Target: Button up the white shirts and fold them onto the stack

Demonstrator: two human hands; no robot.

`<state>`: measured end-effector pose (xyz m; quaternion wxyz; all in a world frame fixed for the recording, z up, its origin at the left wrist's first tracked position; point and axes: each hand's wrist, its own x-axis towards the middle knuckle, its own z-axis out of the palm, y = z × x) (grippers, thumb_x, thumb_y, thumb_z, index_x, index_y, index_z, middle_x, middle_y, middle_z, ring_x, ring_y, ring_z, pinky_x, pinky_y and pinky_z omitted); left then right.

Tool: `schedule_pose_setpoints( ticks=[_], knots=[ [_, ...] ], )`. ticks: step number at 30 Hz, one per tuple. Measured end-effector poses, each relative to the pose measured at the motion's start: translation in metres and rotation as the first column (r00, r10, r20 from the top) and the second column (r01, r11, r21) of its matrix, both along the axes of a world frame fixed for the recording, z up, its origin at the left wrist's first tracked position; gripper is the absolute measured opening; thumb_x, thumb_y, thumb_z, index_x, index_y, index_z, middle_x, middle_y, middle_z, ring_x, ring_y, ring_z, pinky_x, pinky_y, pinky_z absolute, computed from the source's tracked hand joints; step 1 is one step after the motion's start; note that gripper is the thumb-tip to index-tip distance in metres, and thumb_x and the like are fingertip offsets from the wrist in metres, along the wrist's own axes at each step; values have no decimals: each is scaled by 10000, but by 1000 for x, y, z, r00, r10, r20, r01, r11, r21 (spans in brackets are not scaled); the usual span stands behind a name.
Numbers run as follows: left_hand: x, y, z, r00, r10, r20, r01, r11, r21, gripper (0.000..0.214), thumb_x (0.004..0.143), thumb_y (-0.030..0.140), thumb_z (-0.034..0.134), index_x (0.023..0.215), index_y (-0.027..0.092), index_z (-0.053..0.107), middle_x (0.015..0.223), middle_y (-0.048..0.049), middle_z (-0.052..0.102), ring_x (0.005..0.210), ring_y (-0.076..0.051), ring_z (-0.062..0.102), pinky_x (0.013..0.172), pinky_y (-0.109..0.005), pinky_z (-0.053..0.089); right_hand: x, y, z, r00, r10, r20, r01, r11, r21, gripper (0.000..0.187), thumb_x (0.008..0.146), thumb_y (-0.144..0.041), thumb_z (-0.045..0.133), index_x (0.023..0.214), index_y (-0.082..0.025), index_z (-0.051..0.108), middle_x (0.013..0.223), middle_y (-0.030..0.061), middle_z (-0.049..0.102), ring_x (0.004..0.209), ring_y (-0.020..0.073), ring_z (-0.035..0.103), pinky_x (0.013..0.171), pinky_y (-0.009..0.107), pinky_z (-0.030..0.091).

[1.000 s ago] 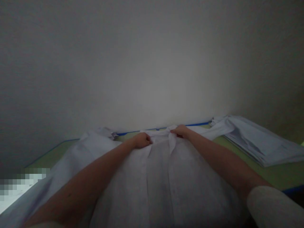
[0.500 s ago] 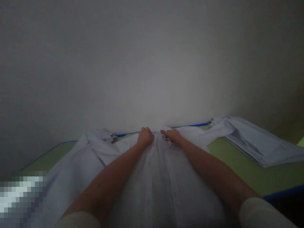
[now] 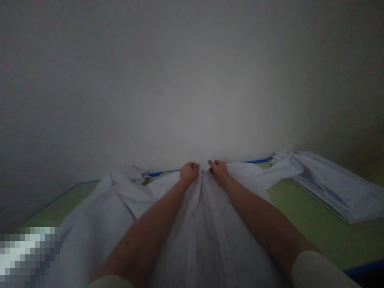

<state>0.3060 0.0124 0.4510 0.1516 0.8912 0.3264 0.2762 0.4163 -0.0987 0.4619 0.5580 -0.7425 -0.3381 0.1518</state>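
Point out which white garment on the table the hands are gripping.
The shirt spread flat in the middle, pinched at its far edge by the left hand and right hand. No hand touches the folded pile on the right.

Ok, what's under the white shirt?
A green table shows around the white shirt, so it lies on that. Anything else beneath the cloth is covered.

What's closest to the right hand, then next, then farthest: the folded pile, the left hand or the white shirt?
1. White shirt: gripped in the right hand.
2. Left hand: just beside it, leftward.
3. Folded pile: far right on the table.
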Motion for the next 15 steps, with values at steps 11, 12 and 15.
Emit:
schedule_pose_setpoints(
  ticks=[11,12,15],
  knots=[
    [-1,-15,-4,984,-64,166,25,973,230,272,763,382,532,921,223,687,1268,-58,518,1270,-273,328,1078,-498,123,-3,-6,-14,922,-94,375,74,995,69,289,687,-375,562,513,-148,514,491,-44,412,527,79,372,519,208,225],
    [-1,-15,-3,986,-93,136,63,976,210,280,775,384,517,933,220,679,1205,-60,569,1241,-264,374,1078,-511,98,-1,-6,-15,917,-116,382,92,992,81,288,684,-387,562,529,-148,522,503,-43,423,532,81,378,520,207,230],
    [-3,-12,-3,986,-134,96,125,988,93,327,793,403,488,952,184,672,1016,-79,663,1039,-223,551,1043,-424,244,4,-7,-15,903,-192,385,151,979,134,292,682,-417,553,577,-144,542,529,-35,449,534,85,390,520,204,253]
  ],
)
